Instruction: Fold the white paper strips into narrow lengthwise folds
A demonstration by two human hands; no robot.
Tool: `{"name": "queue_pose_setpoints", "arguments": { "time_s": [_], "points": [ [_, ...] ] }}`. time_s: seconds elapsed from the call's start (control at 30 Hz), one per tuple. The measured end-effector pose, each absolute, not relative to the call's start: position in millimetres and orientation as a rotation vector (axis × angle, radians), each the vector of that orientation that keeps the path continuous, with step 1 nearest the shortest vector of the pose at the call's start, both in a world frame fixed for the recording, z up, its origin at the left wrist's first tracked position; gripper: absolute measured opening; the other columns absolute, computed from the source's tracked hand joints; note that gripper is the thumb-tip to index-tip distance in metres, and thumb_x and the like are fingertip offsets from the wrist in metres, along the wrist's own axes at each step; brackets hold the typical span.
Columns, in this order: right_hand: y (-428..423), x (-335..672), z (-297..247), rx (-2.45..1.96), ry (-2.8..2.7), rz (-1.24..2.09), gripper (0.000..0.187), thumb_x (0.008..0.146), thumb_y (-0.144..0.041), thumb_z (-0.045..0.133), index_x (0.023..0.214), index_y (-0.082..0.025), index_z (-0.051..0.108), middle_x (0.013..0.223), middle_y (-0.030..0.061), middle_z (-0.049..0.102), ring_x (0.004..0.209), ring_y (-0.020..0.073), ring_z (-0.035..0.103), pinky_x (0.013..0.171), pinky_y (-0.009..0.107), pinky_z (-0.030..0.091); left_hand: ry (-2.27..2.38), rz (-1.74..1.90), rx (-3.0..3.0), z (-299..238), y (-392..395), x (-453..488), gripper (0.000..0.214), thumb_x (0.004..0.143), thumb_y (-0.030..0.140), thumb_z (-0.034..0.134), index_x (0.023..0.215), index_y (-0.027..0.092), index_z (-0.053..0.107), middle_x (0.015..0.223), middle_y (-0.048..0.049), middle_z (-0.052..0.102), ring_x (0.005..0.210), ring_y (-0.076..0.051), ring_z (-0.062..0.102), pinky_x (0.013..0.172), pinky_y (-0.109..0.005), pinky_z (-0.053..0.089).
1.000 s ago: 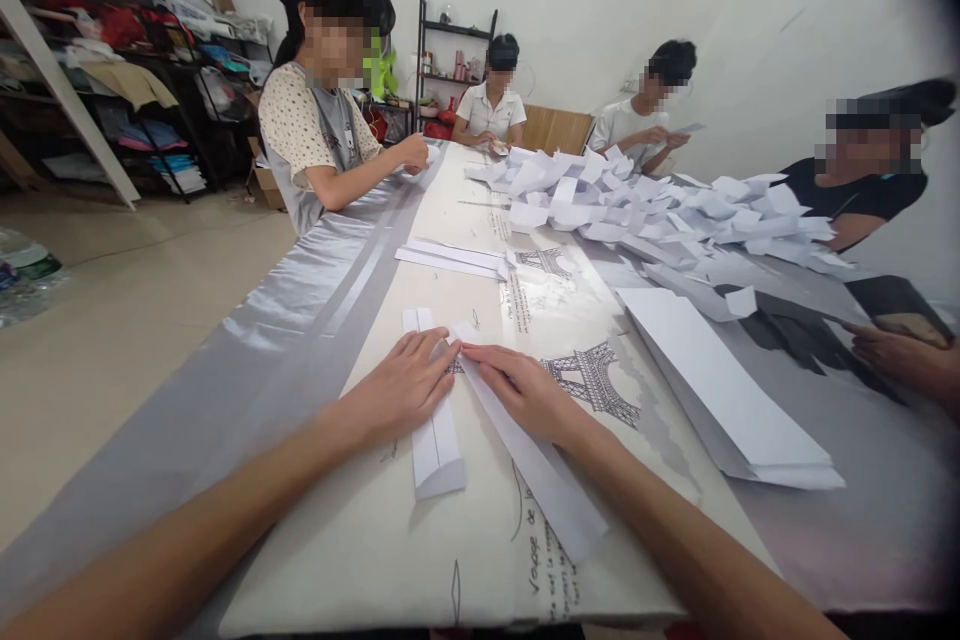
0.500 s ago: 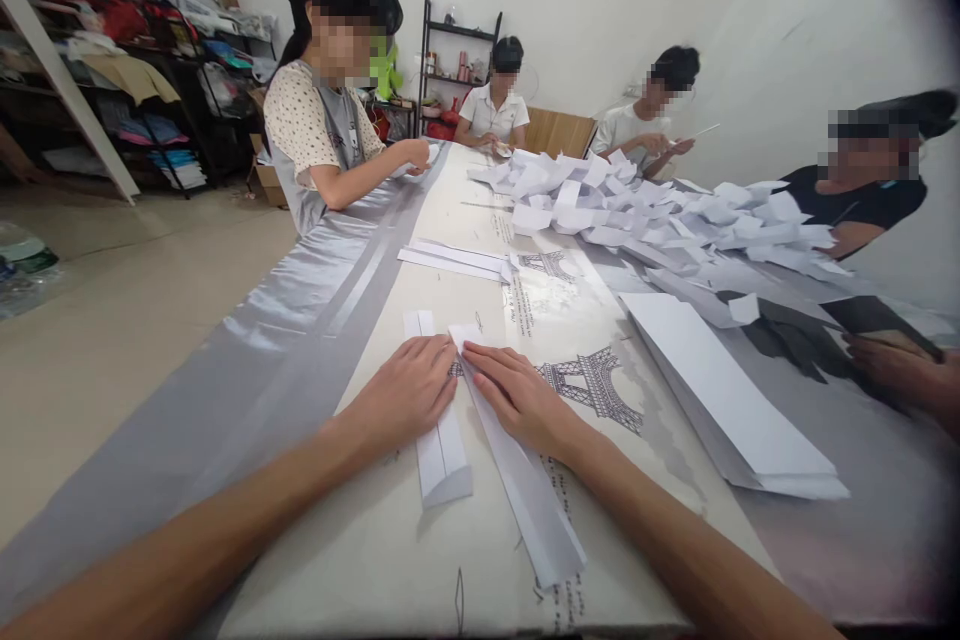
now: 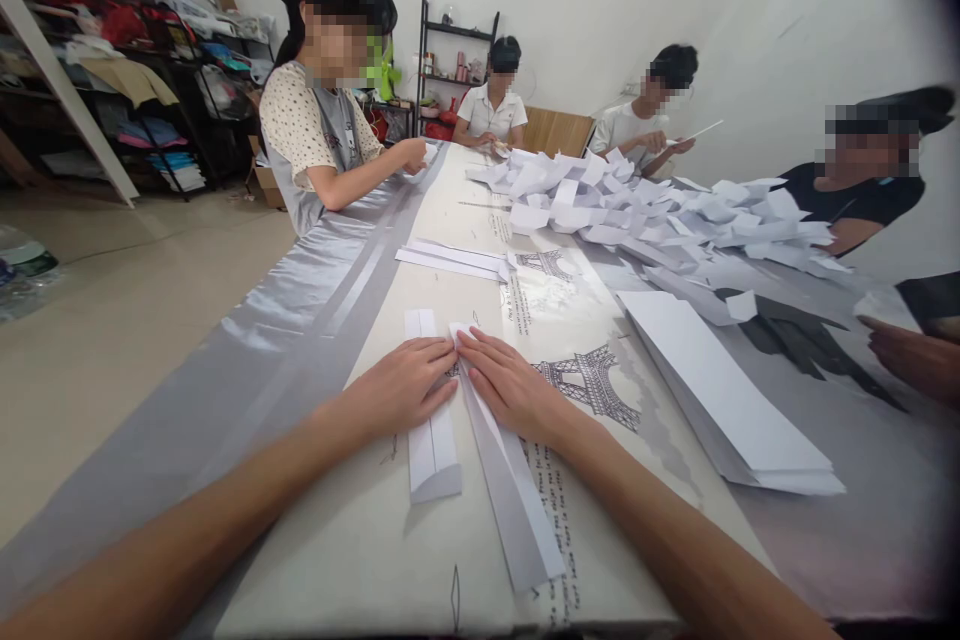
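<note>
A long white paper strip, creased along its length, lies slantwise on the printed tablecloth. My right hand rests on its upper part with the fingers stretched out flat. At the strip's upper left edge, the fingertips of my left hand meet those of the right. The left palm and fingers lie flat across a second folded strip, hiding its middle. Its lower end lifts slightly off the cloth. Farther up the table are more folded strips.
A stack of white paper lies to the right, with a big heap of folded paper behind it. Dark sheets are near a co-worker's hand. Several people sit or stand around the table.
The lower ends of both strips have shifted slightly left, and my right hand has moved a little left and up. At the right edge, the co-worker's hand has drawn away from the dark sheets.
</note>
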State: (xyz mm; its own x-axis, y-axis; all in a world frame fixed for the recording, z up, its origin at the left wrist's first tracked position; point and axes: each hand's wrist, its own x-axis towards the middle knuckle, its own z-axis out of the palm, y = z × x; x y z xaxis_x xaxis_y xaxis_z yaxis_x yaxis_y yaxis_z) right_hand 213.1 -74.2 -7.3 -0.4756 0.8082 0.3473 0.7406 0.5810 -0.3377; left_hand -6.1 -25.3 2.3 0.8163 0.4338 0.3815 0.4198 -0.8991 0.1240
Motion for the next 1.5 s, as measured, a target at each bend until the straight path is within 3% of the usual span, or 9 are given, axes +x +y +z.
{"name": "queue_pose_setpoints", "arguments": {
  "time_s": [0.17,0.47,0.7,0.97,1.13,1.33,1.5],
  "points": [
    [-73.6,210.3,-6.6,-1.253,-2.379,0.177,0.050,0.109,-0.031,0.027,0.157,-0.017,0.036,0.159,0.0107,0.043,0.147,0.0237,0.041,0.121,0.052,0.036,0.670,0.619,2.954,8.9,-24.9,-6.0,0.031,0.103,0.030,0.046,0.122,0.014,0.064,0.124,-0.0131,0.069,0.118,-0.026,0.063,0.106,-0.043,0.048],
    [-76.4,205.4,-5.6,-1.419,-2.386,0.165,0.053,0.109,-0.035,0.026,0.157,-0.016,0.037,0.161,0.0091,0.039,0.149,0.0242,0.036,0.123,0.048,0.033,0.690,0.593,2.932,9.2,-21.8,-9.4,0.026,0.102,0.029,0.048,0.117,0.019,0.066,0.118,-0.0099,0.068,0.113,-0.025,0.063,0.104,-0.045,0.046],
    [-76.3,204.7,-4.1,-1.393,-2.371,0.144,0.050,0.109,-0.035,0.027,0.154,-0.020,0.042,0.157,0.0094,0.045,0.146,0.0251,0.040,0.120,0.050,0.036,0.802,0.637,2.900,6.7,-23.6,-10.6,0.025,0.099,0.029,0.052,0.115,0.019,0.067,0.135,-0.0150,0.056,0.124,-0.030,0.056,0.107,-0.049,0.046],
    [-74.8,206.1,-5.5,-1.401,-2.374,0.175,0.050,0.109,-0.035,0.027,0.154,-0.018,0.040,0.158,0.0101,0.044,0.147,0.0249,0.038,0.121,0.050,0.035,0.786,0.659,2.828,8.2,-23.0,-10.9,0.024,0.098,0.030,0.054,0.113,0.021,0.069,0.137,-0.0138,0.058,0.128,-0.030,0.056,0.109,-0.048,0.046],
    [-72.6,207.6,-7.0,-1.372,-2.374,0.180,0.050,0.109,-0.035,0.028,0.155,-0.020,0.039,0.158,0.0092,0.045,0.147,0.0244,0.039,0.120,0.050,0.036,0.659,0.632,2.854,9.5,-17.9,-11.2,0.025,0.102,0.029,0.048,0.119,0.019,0.064,0.134,-0.0111,0.064,0.136,-0.025,0.051,0.118,-0.045,0.038],
    [-70.9,209.3,-6.0,-1.354,-2.363,0.221,0.050,0.109,-0.035,0.028,0.155,-0.022,0.040,0.159,0.0062,0.044,0.148,0.0239,0.037,0.121,0.049,0.034,0.690,0.591,2.862,14.3,-13.7,-11.6,0.028,0.106,0.032,0.040,0.124,0.018,0.056,0.123,-0.0113,0.066,0.120,-0.024,0.060,0.106,-0.042,0.045],
    [-71.7,210.5,-7.7,-1.334,-2.350,0.260,0.049,0.109,-0.032,0.027,0.154,-0.019,0.041,0.158,0.0083,0.045,0.148,0.0235,0.038,0.122,0.048,0.033,0.787,0.595,2.975,9.7,-10.1,-2.5,0.036,0.109,0.030,0.027,0.128,0.016,0.054,0.117,-0.0099,0.066,0.111,-0.023,0.061,0.107,-0.044,0.039]
  ]
}}
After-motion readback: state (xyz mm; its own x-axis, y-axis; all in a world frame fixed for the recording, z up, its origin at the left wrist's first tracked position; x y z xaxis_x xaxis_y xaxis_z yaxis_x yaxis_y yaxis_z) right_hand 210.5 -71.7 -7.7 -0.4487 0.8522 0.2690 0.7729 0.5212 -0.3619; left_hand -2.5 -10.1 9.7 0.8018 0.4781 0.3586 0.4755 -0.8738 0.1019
